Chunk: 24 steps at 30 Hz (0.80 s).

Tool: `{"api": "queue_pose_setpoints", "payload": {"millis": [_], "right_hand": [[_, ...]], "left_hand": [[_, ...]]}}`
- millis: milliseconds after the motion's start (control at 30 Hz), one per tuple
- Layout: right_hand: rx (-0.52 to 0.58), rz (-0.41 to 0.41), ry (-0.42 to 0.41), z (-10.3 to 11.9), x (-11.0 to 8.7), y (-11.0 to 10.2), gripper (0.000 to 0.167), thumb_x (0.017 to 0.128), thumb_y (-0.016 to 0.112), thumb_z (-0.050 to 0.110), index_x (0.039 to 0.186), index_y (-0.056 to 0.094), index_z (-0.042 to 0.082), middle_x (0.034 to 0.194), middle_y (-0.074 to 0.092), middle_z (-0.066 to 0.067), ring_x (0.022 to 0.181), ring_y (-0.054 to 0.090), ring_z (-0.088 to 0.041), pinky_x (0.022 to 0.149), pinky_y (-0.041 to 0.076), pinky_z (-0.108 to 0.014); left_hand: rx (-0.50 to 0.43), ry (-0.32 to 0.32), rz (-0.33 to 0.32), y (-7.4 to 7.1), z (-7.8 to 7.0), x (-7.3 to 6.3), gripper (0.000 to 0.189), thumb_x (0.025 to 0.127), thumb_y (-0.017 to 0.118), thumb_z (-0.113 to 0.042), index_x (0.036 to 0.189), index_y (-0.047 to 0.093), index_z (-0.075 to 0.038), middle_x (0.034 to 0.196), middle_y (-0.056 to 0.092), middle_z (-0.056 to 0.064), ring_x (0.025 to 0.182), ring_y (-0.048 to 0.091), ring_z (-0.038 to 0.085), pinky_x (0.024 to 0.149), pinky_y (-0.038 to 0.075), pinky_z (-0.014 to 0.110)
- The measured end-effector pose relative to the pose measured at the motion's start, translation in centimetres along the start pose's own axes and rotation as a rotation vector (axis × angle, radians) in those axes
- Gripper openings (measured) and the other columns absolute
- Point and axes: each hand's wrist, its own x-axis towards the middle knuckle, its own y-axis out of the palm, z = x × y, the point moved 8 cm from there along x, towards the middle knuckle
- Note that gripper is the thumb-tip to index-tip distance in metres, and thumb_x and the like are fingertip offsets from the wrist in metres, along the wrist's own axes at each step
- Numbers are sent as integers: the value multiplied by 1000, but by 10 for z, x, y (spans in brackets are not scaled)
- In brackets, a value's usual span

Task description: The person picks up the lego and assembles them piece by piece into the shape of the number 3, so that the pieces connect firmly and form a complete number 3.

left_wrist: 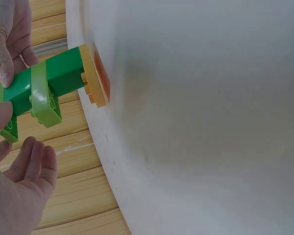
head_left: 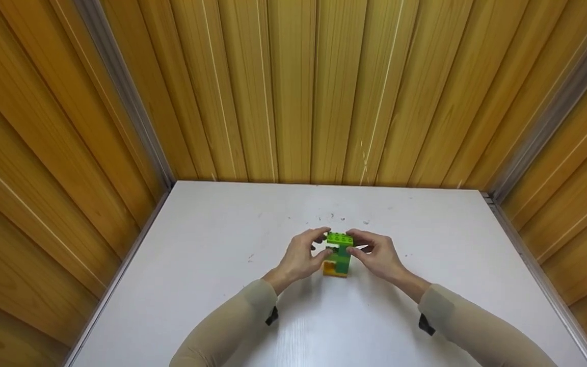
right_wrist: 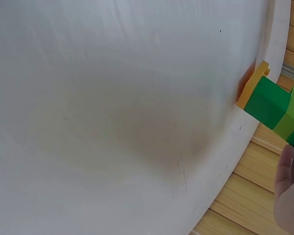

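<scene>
A tower of toy building bricks (head_left: 343,259) stands upright on the table between the two hands. Its orange bottom brick (left_wrist: 92,76) is at the tabletop, with a dark green brick (left_wrist: 64,71), a light green one (left_wrist: 40,90) and another dark green one above. The light green top brick (head_left: 340,237) shows its studs and, like the middle one, juts out towards the left. My left hand (head_left: 301,255) holds the top at its left end with thumb and index finger, the other fingers loosely spread. From the other side, my right hand (head_left: 377,254) pinches the upper part.
The white table (head_left: 212,239) carries small dark marks (head_left: 342,218) behind the tower. Wood-look panels (head_left: 293,92) rise at the back and both sides, with metal posts (head_left: 125,97) at the corners.
</scene>
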Motion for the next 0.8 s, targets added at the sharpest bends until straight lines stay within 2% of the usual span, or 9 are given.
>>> {"api": "queue_pose_setpoints", "payload": {"millis": [200, 367, 467, 633, 800], "right_hand": [[15, -15, 31, 3, 2, -3, 43, 102, 84, 13, 144, 75, 6, 135, 82, -12, 113, 80, -28, 88, 63, -23], [40, -35, 53, 6, 5, -6, 42, 103, 82, 10, 144, 75, 5, 135, 82, -15, 111, 78, -21, 88, 63, -21], [55, -43, 68, 6, 7, -9, 41, 104, 81, 10, 144, 75, 6, 135, 81, -16, 110, 76, -18, 87, 61, -18], [82, -36, 80, 9, 9, -11, 41, 106, 78, 12, 147, 73, 6, 136, 80, -18, 109, 73, -19, 88, 60, -15], [97, -22, 85, 10, 12, -11, 41, 108, 75, 11, 148, 72, 4, 135, 78, -21, 105, 72, -19, 84, 61, -16]], "left_hand": [[-6, 1, 5, -1, 3, -1, 55, 108, 75, -22, 160, 59, -13, 141, 76, 16, 127, 74, 35, 101, 66, 49], [-60, -1, 52, 3, 3, -1, 70, 108, 75, -24, 171, 45, -17, 143, 74, 22, 129, 73, 37, 105, 65, 55], [-74, 0, 74, 4, 2, -2, 75, 109, 74, -27, 175, 38, -21, 143, 75, 20, 128, 73, 37, 105, 65, 55], [-95, 1, 99, 5, 1, -1, 76, 110, 71, -27, 177, 34, -24, 138, 78, 15, 122, 76, 33, 102, 67, 44], [-141, -21, 91, 3, 1, -1, 72, 110, 69, -23, 175, 38, -24, 127, 80, 12, 111, 77, 21, 98, 64, 28]]}}
